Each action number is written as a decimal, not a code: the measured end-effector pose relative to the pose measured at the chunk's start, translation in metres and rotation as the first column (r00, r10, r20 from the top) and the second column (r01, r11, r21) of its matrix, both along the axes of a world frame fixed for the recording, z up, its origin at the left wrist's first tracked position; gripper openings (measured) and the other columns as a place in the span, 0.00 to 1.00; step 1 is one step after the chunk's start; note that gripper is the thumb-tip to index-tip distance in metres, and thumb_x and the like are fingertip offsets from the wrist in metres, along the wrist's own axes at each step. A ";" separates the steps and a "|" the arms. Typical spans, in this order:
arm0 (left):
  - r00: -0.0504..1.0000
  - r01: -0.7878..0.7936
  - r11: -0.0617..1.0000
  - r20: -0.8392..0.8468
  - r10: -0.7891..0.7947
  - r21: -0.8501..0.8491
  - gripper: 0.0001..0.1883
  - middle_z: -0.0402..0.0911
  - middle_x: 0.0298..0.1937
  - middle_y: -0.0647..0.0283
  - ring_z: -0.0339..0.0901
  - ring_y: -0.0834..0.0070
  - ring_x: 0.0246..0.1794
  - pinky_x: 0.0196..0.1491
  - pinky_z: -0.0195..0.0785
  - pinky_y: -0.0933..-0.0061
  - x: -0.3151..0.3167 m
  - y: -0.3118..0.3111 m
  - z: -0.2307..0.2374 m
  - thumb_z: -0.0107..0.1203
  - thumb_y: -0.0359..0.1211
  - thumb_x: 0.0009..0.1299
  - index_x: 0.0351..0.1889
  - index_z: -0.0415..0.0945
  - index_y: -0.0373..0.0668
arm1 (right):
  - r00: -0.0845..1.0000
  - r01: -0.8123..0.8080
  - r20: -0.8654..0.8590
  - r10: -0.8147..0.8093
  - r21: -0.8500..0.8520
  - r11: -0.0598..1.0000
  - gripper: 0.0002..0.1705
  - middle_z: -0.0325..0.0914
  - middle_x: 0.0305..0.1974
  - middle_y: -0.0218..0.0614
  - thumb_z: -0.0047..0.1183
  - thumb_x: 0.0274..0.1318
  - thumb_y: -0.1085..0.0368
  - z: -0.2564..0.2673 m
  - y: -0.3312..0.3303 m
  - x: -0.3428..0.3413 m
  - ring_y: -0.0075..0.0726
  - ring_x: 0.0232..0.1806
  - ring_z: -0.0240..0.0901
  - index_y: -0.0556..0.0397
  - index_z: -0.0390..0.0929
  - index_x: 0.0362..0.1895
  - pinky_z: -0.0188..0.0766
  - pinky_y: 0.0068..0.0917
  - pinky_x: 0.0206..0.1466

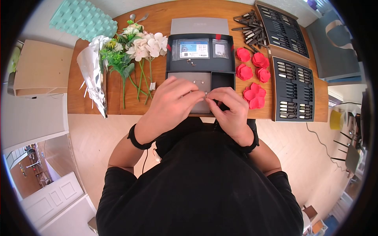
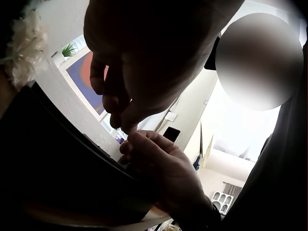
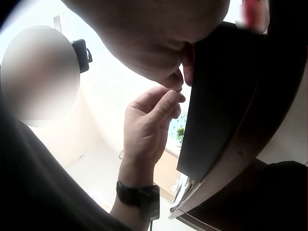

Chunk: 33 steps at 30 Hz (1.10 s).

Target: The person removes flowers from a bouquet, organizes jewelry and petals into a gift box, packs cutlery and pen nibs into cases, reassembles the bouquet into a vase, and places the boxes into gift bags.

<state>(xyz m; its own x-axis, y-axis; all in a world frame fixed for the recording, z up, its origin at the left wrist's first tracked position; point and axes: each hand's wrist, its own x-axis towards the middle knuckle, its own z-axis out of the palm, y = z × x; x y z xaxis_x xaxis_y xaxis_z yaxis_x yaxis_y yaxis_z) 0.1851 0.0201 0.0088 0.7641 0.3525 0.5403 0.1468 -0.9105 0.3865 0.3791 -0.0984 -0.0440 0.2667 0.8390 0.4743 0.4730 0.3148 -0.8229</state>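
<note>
Over the front of a dark open box [image 1: 171, 65], my left hand [image 1: 169, 100] and right hand [image 1: 231, 109] meet fingertip to fingertip. Both pinch a tiny shiny earring [image 1: 206, 94], mostly hidden by the fingers. Just beyond them, a pair of small earrings [image 1: 202, 82] lies on the box's grey pad [image 1: 191, 76]. Another pair [image 1: 193, 63] lies farther back, below a clear packet with a printed label [image 1: 194, 49]. Dark silhouettes of the left hand [image 2: 159, 62] and right hand [image 3: 159, 38] fill the upper wrist views, thumbs and fingertips touching.
Flower stems [image 1: 143, 47] and crumpled foil [image 1: 91, 74] lie left of the box. Red felt-like flowers [image 1: 255, 95] sit to its right, beside black trays of small pen-like pieces [image 1: 291, 90]. Loose dark pieces [image 1: 251, 29] are piled behind. The table's front edge runs close to my body.
</note>
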 end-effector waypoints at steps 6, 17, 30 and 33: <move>0.999 0.021 0.999 -0.027 -0.022 -0.040 0.10 0.88 0.42 0.64 0.86 0.63 0.41 0.45 0.73 0.60 -0.001 0.001 0.001 0.77 0.25 0.67 0.44 0.91 0.40 | 1.000 -0.013 -0.003 0.013 -0.018 1.000 0.10 0.91 0.43 0.37 0.78 0.60 0.78 0.003 -0.002 0.000 0.42 0.44 0.88 0.57 0.92 0.43 0.83 0.35 0.39; 0.991 -0.030 0.870 -0.130 -0.040 -0.492 0.05 0.89 0.41 0.62 0.85 0.65 0.40 0.45 0.76 0.64 -0.008 0.001 0.010 0.73 0.27 0.76 0.47 0.92 0.40 | 0.995 -0.023 -0.097 0.015 -0.080 0.997 0.13 0.92 0.46 0.39 0.77 0.61 0.78 0.009 -0.003 0.000 0.42 0.45 0.88 0.58 0.94 0.49 0.84 0.35 0.41; 0.991 0.040 0.714 -0.064 -0.117 -0.699 0.04 0.91 0.42 0.61 0.85 0.70 0.38 0.42 0.76 0.69 -0.012 0.004 0.002 0.72 0.26 0.78 0.48 0.92 0.38 | 0.992 -0.125 -0.021 0.124 -0.009 0.992 0.11 0.91 0.45 0.40 0.75 0.61 0.80 0.008 -0.002 0.005 0.46 0.46 0.89 0.58 0.90 0.45 0.84 0.38 0.46; 0.993 -0.032 0.781 -0.111 -0.049 -0.624 0.07 0.92 0.42 0.62 0.86 0.68 0.38 0.44 0.78 0.67 -0.010 0.000 0.006 0.76 0.26 0.74 0.48 0.93 0.40 | 0.991 -0.131 -0.002 0.131 -0.033 0.991 0.10 0.91 0.45 0.40 0.74 0.61 0.80 0.007 -0.001 0.006 0.48 0.45 0.89 0.58 0.89 0.45 0.84 0.39 0.46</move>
